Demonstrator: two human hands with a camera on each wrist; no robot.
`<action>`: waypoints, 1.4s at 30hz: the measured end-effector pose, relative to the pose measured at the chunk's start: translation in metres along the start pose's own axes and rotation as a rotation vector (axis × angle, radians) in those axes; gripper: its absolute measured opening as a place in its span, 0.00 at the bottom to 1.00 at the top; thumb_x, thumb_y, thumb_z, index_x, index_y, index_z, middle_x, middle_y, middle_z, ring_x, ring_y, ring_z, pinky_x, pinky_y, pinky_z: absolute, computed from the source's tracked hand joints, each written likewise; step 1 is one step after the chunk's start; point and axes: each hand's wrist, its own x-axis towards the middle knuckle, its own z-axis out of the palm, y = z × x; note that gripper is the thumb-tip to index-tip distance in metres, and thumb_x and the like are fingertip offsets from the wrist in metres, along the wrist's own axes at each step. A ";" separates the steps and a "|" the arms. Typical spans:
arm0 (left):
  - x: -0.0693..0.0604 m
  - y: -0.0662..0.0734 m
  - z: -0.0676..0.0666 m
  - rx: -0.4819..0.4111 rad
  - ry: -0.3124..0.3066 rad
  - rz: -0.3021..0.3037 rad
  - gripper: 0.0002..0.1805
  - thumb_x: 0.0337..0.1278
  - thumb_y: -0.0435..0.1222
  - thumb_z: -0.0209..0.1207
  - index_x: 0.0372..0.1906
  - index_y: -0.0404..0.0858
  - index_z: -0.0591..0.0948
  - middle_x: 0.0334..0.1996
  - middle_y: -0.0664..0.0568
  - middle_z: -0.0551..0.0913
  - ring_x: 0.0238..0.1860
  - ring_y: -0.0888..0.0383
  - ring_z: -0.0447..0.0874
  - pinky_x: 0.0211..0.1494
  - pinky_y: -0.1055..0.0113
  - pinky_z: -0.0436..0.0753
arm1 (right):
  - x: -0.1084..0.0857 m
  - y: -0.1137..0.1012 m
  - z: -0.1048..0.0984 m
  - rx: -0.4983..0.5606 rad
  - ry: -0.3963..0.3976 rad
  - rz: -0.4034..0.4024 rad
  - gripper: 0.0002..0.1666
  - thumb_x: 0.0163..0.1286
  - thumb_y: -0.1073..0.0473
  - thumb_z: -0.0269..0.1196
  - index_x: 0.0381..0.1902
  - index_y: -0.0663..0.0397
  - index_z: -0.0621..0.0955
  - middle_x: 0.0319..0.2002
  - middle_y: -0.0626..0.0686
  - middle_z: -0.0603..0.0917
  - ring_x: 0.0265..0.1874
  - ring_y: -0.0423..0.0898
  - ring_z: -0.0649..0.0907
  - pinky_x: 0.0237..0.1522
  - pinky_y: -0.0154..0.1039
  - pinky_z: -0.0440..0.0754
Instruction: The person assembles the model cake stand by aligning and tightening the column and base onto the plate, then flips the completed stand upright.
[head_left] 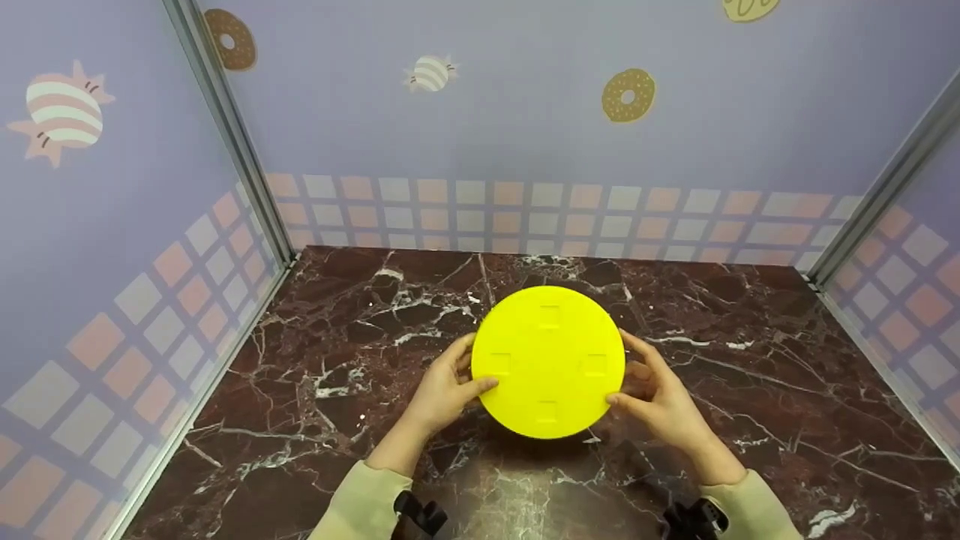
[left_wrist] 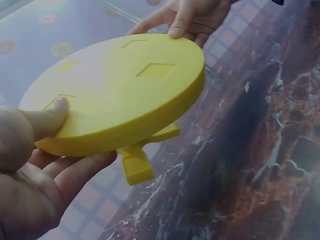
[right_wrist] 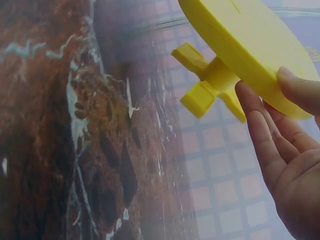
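A yellow round toy table (head_left: 547, 360), with square recesses in its flat top, is held up between both hands. The left hand (head_left: 442, 386) grips its left rim, thumb on the top face and fingers below. Across from it, the right hand (head_left: 664, 397) pinches the right rim with the thumb near the edge and the fingers underneath. Beneath the disc, the wrist views show a short stem with splayed feet (left_wrist: 137, 167), also yellow. In the right wrist view these feet (right_wrist: 199, 99) hang above the surface. The head view hides the stem and feet.
A dark red marble-patterned tabletop (head_left: 360, 322) lies under the hands. Purple panels (head_left: 510, 135) with printed sweets and checks stand at the back and both sides, joined by grey metal posts (head_left: 232, 127). Black straps (head_left: 420, 514) sit at the wrists.
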 end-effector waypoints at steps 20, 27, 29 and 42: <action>0.000 -0.001 -0.011 -0.385 -0.202 -0.181 0.58 0.61 0.20 0.63 0.85 0.50 0.43 0.78 0.30 0.60 0.51 0.44 0.90 0.51 0.47 0.89 | -0.002 0.000 -0.008 0.347 -0.010 0.284 0.43 0.73 0.72 0.61 0.80 0.62 0.56 0.44 0.46 0.88 0.37 0.40 0.90 0.41 0.35 0.91; 0.004 -0.009 -0.010 -0.430 -0.161 -0.221 0.55 0.62 0.20 0.61 0.85 0.48 0.44 0.79 0.31 0.60 0.50 0.49 0.90 0.48 0.51 0.91 | -0.001 0.002 -0.008 0.374 -0.038 0.338 0.44 0.75 0.69 0.59 0.80 0.70 0.50 0.45 0.48 0.87 0.36 0.40 0.89 0.42 0.36 0.91; 0.004 -0.011 -0.010 -0.441 -0.153 -0.224 0.54 0.63 0.20 0.61 0.85 0.47 0.45 0.79 0.32 0.59 0.50 0.49 0.90 0.47 0.52 0.91 | -0.001 0.002 -0.007 0.382 -0.036 0.348 0.44 0.76 0.69 0.59 0.80 0.71 0.49 0.45 0.48 0.87 0.35 0.40 0.88 0.42 0.35 0.91; 0.006 -0.018 -0.010 -0.462 -0.109 -0.231 0.51 0.65 0.24 0.63 0.85 0.44 0.47 0.77 0.32 0.62 0.53 0.52 0.88 0.47 0.57 0.92 | 0.000 0.004 -0.005 0.403 -0.027 0.383 0.44 0.76 0.68 0.59 0.80 0.70 0.50 0.44 0.48 0.87 0.35 0.39 0.88 0.42 0.36 0.91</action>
